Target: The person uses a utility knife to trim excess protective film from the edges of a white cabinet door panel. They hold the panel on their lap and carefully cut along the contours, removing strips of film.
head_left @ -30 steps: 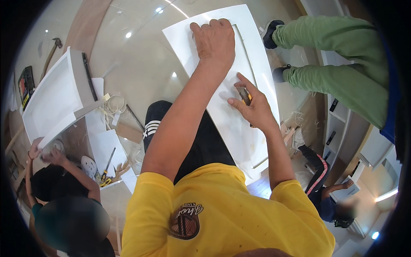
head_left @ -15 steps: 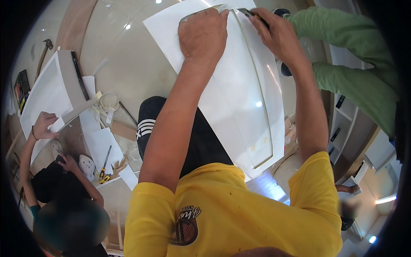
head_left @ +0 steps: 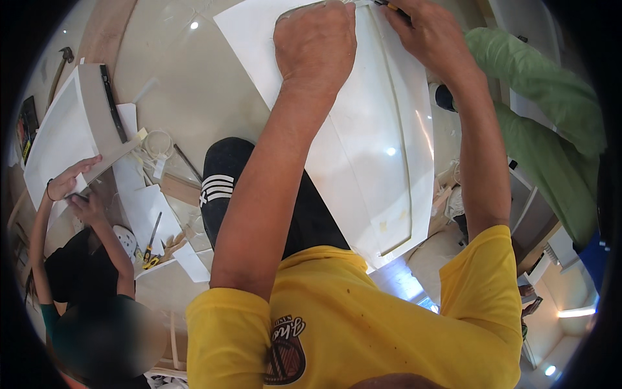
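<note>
In front of me lies a large white panel (head_left: 363, 155), with a thin raised or cut line curving along its right side. My left hand (head_left: 315, 48) is closed in a fist on the panel's far part. What its fingers hold is hidden. Just right of it, my right hand (head_left: 434, 39) grips a utility knife (head_left: 396, 10) with a dark handle. The knife points left, toward the line near my left hand. Its tip lies close to the picture's upper edge.
At the left, another person's hands (head_left: 68, 181) work at a white boxed panel (head_left: 55, 129). A yellow-handled screwdriver (head_left: 153, 240), white offcuts (head_left: 152, 211) and coiled strip (head_left: 155, 142) lie on the floor. Someone in green trousers (head_left: 531, 123) stands at the right; a hammer (head_left: 61, 65) is far left.
Both my hands have shifted slightly toward the upper edge, the knife with the right one. The left co-worker's lower hand has risen to the boxed panel. The green-trousered legs have moved slightly.
</note>
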`<action>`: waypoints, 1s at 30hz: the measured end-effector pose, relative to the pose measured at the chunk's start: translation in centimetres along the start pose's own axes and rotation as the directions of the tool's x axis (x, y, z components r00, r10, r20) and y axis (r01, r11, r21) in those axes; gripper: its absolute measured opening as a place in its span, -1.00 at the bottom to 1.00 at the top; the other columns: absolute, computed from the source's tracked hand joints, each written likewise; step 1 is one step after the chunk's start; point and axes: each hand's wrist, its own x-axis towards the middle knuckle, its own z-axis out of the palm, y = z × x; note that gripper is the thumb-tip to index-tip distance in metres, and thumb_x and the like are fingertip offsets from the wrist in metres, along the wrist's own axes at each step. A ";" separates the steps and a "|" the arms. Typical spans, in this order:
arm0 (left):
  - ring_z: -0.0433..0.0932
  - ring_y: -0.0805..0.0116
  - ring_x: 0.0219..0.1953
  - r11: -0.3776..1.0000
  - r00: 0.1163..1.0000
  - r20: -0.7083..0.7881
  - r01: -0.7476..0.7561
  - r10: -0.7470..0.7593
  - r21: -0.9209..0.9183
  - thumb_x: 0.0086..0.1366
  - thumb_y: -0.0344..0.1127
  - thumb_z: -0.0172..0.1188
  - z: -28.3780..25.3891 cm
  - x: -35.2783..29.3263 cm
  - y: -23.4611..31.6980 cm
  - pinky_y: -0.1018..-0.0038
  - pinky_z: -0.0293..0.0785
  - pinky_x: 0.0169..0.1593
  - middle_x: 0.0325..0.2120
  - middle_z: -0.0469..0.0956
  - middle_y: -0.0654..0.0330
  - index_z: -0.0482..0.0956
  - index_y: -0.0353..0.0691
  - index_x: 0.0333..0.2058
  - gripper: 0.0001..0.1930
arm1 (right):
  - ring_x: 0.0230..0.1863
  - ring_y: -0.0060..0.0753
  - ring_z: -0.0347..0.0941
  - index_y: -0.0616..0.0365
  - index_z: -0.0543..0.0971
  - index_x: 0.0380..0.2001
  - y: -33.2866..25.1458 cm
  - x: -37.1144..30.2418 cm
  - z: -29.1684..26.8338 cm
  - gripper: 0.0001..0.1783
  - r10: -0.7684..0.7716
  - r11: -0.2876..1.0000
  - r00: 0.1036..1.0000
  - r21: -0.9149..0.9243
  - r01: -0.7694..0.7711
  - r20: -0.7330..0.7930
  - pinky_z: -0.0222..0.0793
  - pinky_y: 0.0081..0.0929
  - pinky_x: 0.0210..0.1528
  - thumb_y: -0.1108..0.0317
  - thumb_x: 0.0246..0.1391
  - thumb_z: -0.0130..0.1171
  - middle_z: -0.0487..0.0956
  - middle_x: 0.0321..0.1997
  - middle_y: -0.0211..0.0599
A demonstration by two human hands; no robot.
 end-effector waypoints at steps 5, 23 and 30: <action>0.67 0.05 -0.42 1.000 0.999 0.051 0.003 -0.005 0.026 0.47 -0.14 0.10 -0.3 0.2 0.3 0.18 0.58 -0.17 -0.53 0.67 0.02 0.67 -0.22 -0.49 -0.62 | -0.21 0.15 0.62 0.31 0.66 -0.24 0.2 0.1 -0.3 -0.81 -0.004 1.000 1.000 -0.002 0.004 0.003 0.50 -0.08 -0.13 0.42 0.16 0.16 0.67 -0.25 0.08; 0.68 0.07 -0.42 0.999 0.997 0.075 0.000 -0.004 0.047 0.47 -0.14 0.13 -0.6 0.1 0.4 0.21 0.59 -0.17 -0.54 0.66 0.03 0.67 -0.23 -0.49 -0.62 | -0.26 0.08 0.64 0.32 0.67 -0.23 1.1 0.1 0.3 -0.81 -0.105 0.994 0.994 -0.044 0.105 -0.002 0.53 -0.15 -0.19 0.45 0.17 0.17 0.68 -0.27 0.05; 0.68 0.07 -0.43 1.000 0.999 0.044 -0.019 0.019 0.013 0.46 -0.15 0.13 -0.6 0.0 0.3 0.20 0.58 -0.18 -0.54 0.66 0.03 0.66 -0.24 -0.49 -0.63 | -0.28 0.05 0.64 0.31 0.67 -0.24 1.4 0.3 0.2 -0.82 -0.144 0.987 0.990 -0.074 0.144 0.001 0.54 -0.17 -0.20 0.45 0.16 0.19 0.68 -0.27 0.03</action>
